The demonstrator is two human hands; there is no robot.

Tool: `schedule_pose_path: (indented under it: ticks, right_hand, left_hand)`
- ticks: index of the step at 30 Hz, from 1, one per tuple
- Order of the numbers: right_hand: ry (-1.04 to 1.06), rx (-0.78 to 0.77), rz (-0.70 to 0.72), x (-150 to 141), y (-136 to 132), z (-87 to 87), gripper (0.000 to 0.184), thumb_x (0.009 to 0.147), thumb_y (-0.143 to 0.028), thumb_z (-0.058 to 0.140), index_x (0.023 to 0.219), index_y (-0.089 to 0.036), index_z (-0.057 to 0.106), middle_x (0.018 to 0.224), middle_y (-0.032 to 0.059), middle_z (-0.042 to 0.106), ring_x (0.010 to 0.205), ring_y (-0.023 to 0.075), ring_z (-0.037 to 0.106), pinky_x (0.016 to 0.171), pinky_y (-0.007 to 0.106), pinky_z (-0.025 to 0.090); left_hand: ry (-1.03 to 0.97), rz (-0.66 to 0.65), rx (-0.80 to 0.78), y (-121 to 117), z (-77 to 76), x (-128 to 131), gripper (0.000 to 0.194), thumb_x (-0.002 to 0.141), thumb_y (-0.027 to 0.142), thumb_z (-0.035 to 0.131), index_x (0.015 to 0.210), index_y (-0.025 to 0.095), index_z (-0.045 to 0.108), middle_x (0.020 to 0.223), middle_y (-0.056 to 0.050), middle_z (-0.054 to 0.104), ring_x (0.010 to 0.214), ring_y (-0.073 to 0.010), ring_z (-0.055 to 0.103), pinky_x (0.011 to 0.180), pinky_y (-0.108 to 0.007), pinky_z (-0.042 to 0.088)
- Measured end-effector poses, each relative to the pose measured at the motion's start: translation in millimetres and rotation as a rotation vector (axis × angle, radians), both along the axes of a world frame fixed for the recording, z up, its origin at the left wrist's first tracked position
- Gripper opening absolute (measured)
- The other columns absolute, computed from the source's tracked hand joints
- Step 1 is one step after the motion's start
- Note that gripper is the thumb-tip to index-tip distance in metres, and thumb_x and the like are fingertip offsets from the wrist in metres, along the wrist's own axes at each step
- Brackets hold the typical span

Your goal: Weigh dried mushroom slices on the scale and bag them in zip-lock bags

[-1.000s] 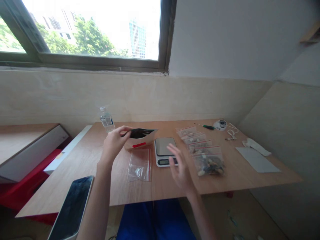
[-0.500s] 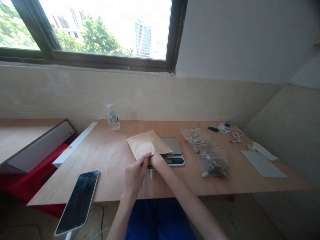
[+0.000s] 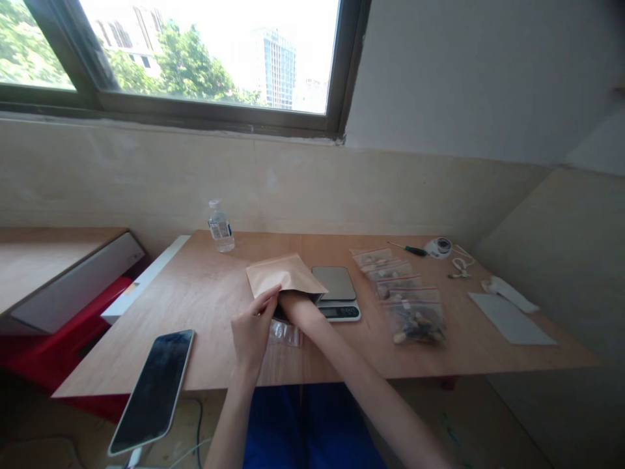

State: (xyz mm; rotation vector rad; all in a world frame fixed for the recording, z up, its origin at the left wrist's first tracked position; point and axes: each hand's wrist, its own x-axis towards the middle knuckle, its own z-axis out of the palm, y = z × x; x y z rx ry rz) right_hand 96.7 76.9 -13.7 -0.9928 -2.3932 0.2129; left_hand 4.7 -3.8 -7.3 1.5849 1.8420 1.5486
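Observation:
My left hand (image 3: 252, 329) pinches the near edge of a brown paper pouch (image 3: 282, 274) and holds it above the wooden table (image 3: 205, 306). My right forearm (image 3: 312, 326) runs into the pouch's mouth, so my right hand is hidden inside it. A small clear zip bag with a red strip (image 3: 286, 333) lies flat under my hands. A small digital kitchen scale (image 3: 336, 293) sits just right of the pouch.
Several filled clear zip bags (image 3: 407, 303) lie in a row right of the scale. A water bottle (image 3: 221, 227) stands at the back. A phone (image 3: 153, 387) hangs over the near left edge. A screwdriver (image 3: 410, 249), round device (image 3: 439, 247), and grey sheet (image 3: 510, 319) lie far right.
The pouch came down from my raised left hand toward me and turned mouth-first. My right hand, open over the scale before, has gone inside it, now a little deeper.

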Motion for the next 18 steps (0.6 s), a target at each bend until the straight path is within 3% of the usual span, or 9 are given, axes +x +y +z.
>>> schedule_pose_path:
  ticks: [3,6,12,18]
  right_hand:
    - [-0.081,-0.032,0.027,20.2,-11.8,-4.1,0.034,0.088,-0.002,0.043,0.117,-0.012,0.056,0.119,0.0133,0.061,0.108,0.0227,0.059,0.093,0.036,0.047]
    - [-0.156,-0.034,0.03,37.7,-26.2,-0.2,0.041,0.086,0.002,0.037,0.12,-0.011,0.054,0.122,0.0162,0.059,0.112,0.0243,0.057,0.095,0.038,0.045]
    - [-0.184,0.086,-0.01,43.8,-36.2,13.5,0.036,0.086,0.0,0.039,0.114,-0.014,0.057,0.118,0.0155,0.059,0.114,0.0279,0.053,0.097,0.046,0.043]
    - [-0.13,0.19,-0.019,46.5,-42.6,5.1,0.025,0.094,-0.016,0.038,0.109,-0.016,0.058,0.102,0.0122,0.062,0.098,0.0256,0.056,0.088,0.042,0.048]
  left_hand:
    - [0.006,-0.005,-0.011,1.9,4.9,-2.4,0.023,0.082,0.036,0.057,0.101,0.032,0.071,0.093,0.004,0.074,0.085,-0.0191,0.07,0.067,-0.023,0.053]
    - [-0.004,-0.042,-0.011,2.4,8.4,-1.8,0.022,0.082,0.036,0.057,0.099,0.032,0.071,0.092,0.005,0.074,0.086,-0.0195,0.07,0.068,-0.023,0.053]
    - [0.005,-0.051,-0.005,3.3,11.3,0.1,0.022,0.082,0.034,0.057,0.098,0.031,0.071,0.092,0.004,0.074,0.084,-0.0196,0.07,0.073,-0.025,0.054]
    - [0.006,-0.079,0.002,8.3,15.4,-1.3,0.022,0.081,0.035,0.057,0.097,0.03,0.072,0.091,0.004,0.074,0.084,-0.02,0.07,0.073,-0.026,0.055]
